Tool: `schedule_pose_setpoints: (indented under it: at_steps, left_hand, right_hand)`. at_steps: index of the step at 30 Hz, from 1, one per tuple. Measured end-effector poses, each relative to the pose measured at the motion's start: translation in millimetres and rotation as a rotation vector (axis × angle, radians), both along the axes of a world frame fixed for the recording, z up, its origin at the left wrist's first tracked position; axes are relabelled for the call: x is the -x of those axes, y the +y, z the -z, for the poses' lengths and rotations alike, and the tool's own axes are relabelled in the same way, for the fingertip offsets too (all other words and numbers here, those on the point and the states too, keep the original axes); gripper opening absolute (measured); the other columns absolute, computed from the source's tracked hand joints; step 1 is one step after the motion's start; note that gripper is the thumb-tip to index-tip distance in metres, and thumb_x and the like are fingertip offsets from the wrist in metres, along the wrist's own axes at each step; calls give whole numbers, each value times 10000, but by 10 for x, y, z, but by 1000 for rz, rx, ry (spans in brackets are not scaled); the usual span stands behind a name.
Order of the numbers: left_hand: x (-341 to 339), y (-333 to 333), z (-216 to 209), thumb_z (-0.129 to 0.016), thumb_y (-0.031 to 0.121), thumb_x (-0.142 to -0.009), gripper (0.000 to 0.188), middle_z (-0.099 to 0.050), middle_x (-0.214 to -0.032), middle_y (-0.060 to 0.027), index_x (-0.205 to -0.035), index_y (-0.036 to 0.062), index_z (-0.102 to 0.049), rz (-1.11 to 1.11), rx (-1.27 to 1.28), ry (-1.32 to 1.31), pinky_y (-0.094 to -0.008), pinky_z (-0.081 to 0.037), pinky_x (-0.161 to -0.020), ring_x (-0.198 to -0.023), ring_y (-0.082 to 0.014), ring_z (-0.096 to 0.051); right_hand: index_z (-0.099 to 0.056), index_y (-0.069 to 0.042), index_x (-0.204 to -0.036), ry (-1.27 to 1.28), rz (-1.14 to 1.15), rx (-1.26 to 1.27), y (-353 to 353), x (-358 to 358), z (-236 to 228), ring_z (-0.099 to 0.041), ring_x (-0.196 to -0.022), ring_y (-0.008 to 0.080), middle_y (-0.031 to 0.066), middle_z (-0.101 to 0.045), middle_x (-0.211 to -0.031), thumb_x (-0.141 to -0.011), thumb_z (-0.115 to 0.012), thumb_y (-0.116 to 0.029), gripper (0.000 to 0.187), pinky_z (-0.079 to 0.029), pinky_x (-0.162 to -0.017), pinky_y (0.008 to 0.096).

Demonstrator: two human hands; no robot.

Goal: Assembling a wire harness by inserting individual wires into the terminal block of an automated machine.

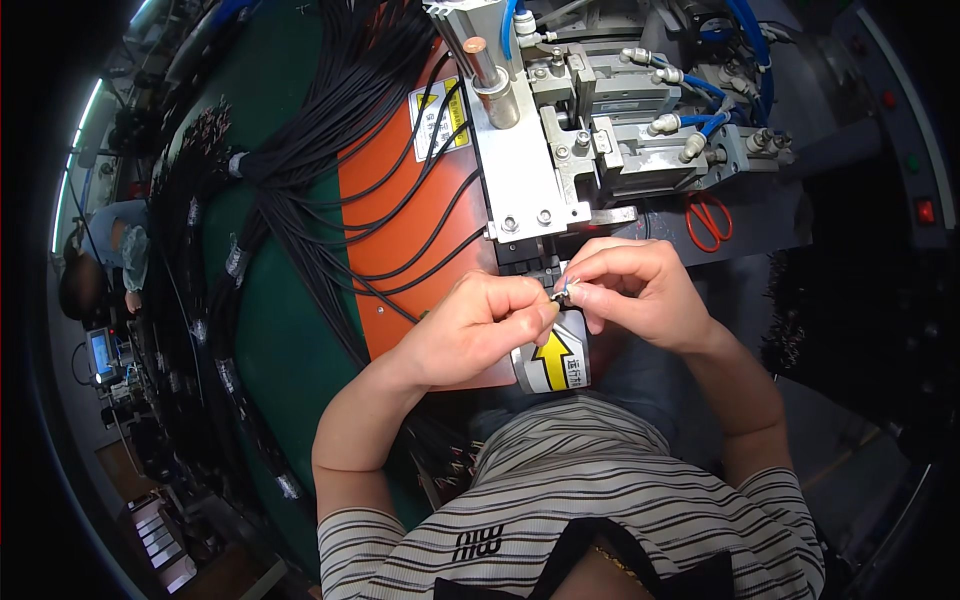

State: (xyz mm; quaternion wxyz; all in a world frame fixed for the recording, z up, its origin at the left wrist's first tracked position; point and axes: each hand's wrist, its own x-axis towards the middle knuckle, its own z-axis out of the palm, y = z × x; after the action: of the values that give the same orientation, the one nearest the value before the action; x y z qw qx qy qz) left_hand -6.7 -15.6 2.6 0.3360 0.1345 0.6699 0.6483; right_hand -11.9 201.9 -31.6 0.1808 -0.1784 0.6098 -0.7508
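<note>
Close together in front of the machine, both my hands are closed in a pinch. Between their fingertips show the thin blue and white wires (pixel 566 291) of a cable end. My left hand (pixel 485 325) grips near the base of these wires, its fingers hiding most of what they hold. Thumb and forefinger of my right hand (pixel 640 290) pinch the wires from the other side. Just beneath the fingers is a white plate with a yellow arrow (pixel 553 362). The machine's metal head (pixel 520 170) stands directly beyond my hands.
Several black cables (pixel 300 215) fan from a bundle at the left across an orange board (pixel 415 235) toward the machine. Red-handled scissors (pixel 708 222) lie right of it. Pneumatic cylinders with blue hoses (pixel 690 125) fill the back right. Another person (pixel 120 235) is at the far left.
</note>
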Motion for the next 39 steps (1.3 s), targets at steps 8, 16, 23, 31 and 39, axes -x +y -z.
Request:
schedule_pose_setpoints:
  at_steps: [8,16,23,31,39]
  left_hand:
    - [-153,132,-25,-638,43,-856,74,-601,-767,-96,-899,-17,-648,-15,495,433,-306,-441,-495,-624,-190,-582]
    - [-148,152,109,-676,-40,-706,365,-602,-894,-110,-1071,-27,-653,-85,644,1215,-329,-511,-566,-695,-240,-630]
    - [-129,152,130,-661,-49,-668,429,-567,-854,-100,-1096,-31,-647,-83,635,1205,-333,-502,-574,-684,-241,-603]
    - [-152,118,67,-653,37,-685,505,-488,-821,-83,-1184,-33,-625,94,720,1260,-323,-476,-578,-697,-228,-550]
    - [-145,203,-18,-636,67,-708,489,-503,-871,-92,-1186,-37,-626,140,800,1231,-321,-484,-612,-746,-227,-556]
  right_hand:
    - [-625,2,-792,555,181,-563,-45,-15,-118,-580,-536,144,63,-586,-734,-797,-687,-32,71,-426,-459,281]
    - [-602,-25,-760,769,231,-863,-58,-19,-57,-573,-549,292,88,-556,-728,-779,-664,-74,81,-451,-489,384]
    - [-625,-16,-811,734,211,-806,-27,-30,9,-598,-585,287,91,-581,-766,-804,-647,-37,31,-469,-515,378]
    - [-647,-11,-845,754,263,-822,-54,-65,14,-610,-594,282,90,-592,-788,-808,-664,-36,48,-476,-517,367]
    - [-600,-43,-726,841,184,-999,-77,-2,-119,-615,-569,257,83,-565,-732,-792,-660,-103,107,-468,-478,355]
